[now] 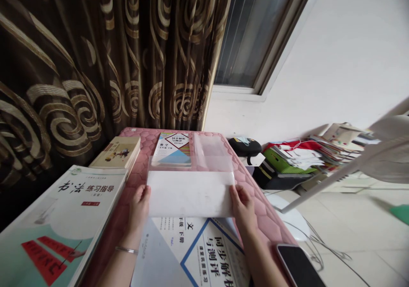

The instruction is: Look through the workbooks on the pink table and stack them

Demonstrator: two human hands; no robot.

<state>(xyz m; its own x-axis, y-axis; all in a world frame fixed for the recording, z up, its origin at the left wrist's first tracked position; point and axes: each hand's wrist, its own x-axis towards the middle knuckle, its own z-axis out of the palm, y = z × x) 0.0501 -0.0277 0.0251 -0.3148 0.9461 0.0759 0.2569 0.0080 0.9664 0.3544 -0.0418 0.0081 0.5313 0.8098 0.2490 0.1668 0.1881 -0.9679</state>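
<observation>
Pink quilted bench cover, hexagon-stitched, beneath the main items. Clear plastic sheet with opaque white band across its near part, held over the cover's middle, far portion lying over a mathematics textbook. Left hand clenched on the band's left edge; right hand clenched on its right edge. Silver bangle on the left wrist. Directly near the band, a workbook with blue-framed cover. Further left, a calligraphy practice book and small cream book. Near right, a black-screened smartphone. Beyond, brown swirl-patterned curtain, stacked papers, white fan.
</observation>
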